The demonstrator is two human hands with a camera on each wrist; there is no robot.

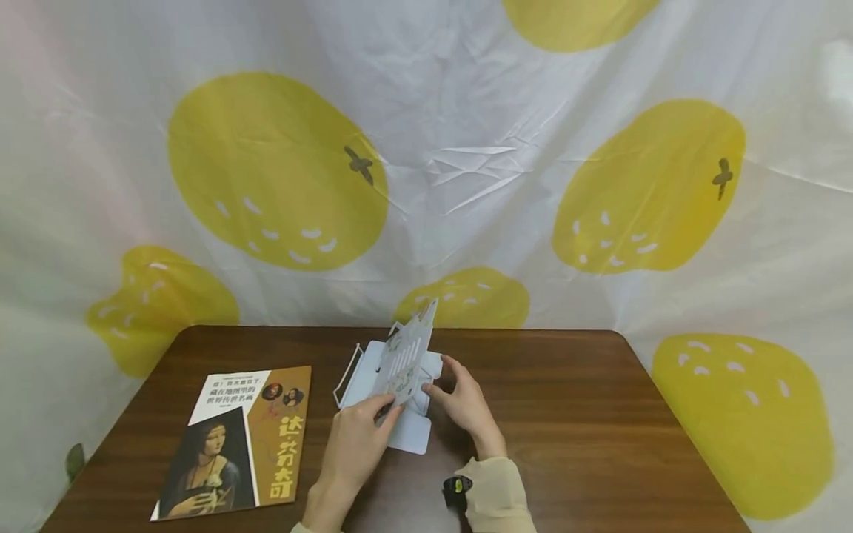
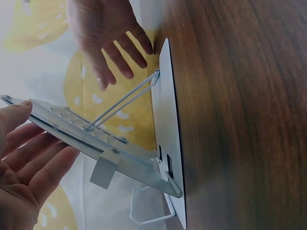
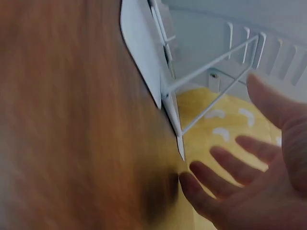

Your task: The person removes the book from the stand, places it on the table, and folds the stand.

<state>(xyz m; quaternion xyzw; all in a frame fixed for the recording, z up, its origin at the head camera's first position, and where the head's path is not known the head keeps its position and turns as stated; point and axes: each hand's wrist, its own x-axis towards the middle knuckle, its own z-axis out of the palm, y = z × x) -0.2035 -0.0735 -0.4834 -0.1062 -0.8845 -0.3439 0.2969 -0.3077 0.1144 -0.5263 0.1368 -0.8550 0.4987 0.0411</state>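
Observation:
A white metal book stand [image 1: 406, 363] stands on the table with its slotted back plate [image 2: 72, 132] tilted up from the flat base [image 2: 168, 124]. My left hand [image 1: 356, 437] pinches the plate's edge, thumb on one face and fingers on the other. Behind the plate, a wire prop [image 2: 124, 103] runs from the base to the slots. Fingers spread, my right hand [image 1: 469, 403] is beside the stand's right side. In the right wrist view its thumb is close to the wire prop [image 3: 211, 69], and nothing lies in the palm. A wire page holder [image 1: 346, 377] sticks out at the stand's left.
To the left on the brown wooden table [image 1: 586, 429] lies a book [image 1: 233, 444] with a painted portrait on its cover. A white curtain [image 1: 460, 185] printed with yellow fruit hangs right behind the table's far edge.

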